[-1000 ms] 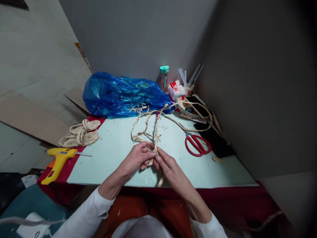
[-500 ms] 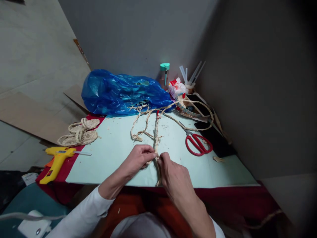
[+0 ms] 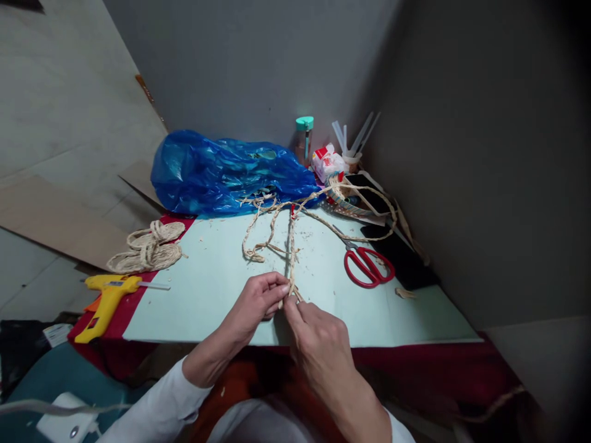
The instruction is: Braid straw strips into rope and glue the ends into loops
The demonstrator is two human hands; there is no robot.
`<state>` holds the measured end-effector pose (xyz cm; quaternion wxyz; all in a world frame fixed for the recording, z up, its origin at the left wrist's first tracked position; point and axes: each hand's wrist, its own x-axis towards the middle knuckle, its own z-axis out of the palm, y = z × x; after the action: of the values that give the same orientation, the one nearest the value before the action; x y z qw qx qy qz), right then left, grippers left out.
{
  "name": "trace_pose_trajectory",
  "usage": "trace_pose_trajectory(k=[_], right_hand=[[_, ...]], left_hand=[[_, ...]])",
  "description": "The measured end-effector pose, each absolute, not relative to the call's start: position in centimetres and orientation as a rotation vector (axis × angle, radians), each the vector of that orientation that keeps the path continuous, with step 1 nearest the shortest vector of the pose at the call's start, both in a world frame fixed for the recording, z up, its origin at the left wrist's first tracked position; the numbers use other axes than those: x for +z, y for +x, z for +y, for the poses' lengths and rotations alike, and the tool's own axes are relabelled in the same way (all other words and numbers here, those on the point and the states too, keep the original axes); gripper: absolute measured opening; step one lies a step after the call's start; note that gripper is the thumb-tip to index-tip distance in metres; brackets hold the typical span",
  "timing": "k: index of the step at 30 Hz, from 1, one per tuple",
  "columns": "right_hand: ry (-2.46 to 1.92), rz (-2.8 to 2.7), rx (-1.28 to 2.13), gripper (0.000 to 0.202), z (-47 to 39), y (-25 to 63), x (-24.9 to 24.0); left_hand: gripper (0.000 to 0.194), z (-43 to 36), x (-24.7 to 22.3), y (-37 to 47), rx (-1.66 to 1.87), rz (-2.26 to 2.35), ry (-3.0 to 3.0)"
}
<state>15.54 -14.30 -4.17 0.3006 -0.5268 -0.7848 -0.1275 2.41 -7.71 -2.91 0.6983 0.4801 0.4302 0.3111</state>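
Note:
A braided straw cord [image 3: 292,249] runs toward me down the middle of the table from a small red clip [image 3: 292,211]. Its near end splits into loose strands between my hands. My left hand [image 3: 263,296] pinches the braid between thumb and forefinger, from the left side. Close against it, my right hand [image 3: 316,329] has its fingers closed on the strands just below; part of them is hidden behind the fingers. Beyond the clip the cord spreads in wide loops over the table's far side.
Red-handled scissors [image 3: 369,267] lie right of my hands, near a black flat object [image 3: 406,264]. A blue plastic bag [image 3: 221,175] fills the back. To the left are coiled cord bundles [image 3: 150,249] and a yellow glue gun [image 3: 108,304]. A teal-lidded jar [image 3: 304,138] stands by the wall.
My right hand has shifted slightly left and down, its fingers now pointing under my left thumb. The loose strands have moved and hang less visibly below. My left hand keeps its pinch.

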Motion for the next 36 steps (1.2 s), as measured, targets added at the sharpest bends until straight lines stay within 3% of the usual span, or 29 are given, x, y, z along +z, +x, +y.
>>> trace_pose_trajectory(k=[3, 6, 16, 21, 28, 36], right_hand=[[-1.401, -2.113, -0.240, 0.028, -14.4, 16.1, -3.8], [-1.401, -1.975, 0.072, 0.016, -14.5, 16.7, -3.1], [-1.291, -1.526, 1.171, 0.027, -10.6, 16.9, -3.3], [-1.288, -1.332, 1.187, 0.027, -10.5, 17.0, -4.1], [-1.503, -1.318, 0.777, 0.028, -12.3, 15.6, -4.6], [-1.309, -1.290, 1.109, 0.027, -11.5, 17.2, -4.1]], left_hand=[[0.026, -7.5, -3.0, 2.0, 0.690, 0.956, 1.045], [0.025, -7.3, -2.8, 1.9, 0.699, 0.978, 1.038], [0.020, -7.9, -2.4, 1.7, 0.692, 1.065, 1.397], [0.026, -8.2, -1.7, 0.9, 0.593, 1.196, 1.770], [0.030, -10.1, -0.9, 1.4, 0.613, 1.315, 2.122], [0.028, -11.2, -3.5, 3.4, 0.573, 1.305, 2.575]])
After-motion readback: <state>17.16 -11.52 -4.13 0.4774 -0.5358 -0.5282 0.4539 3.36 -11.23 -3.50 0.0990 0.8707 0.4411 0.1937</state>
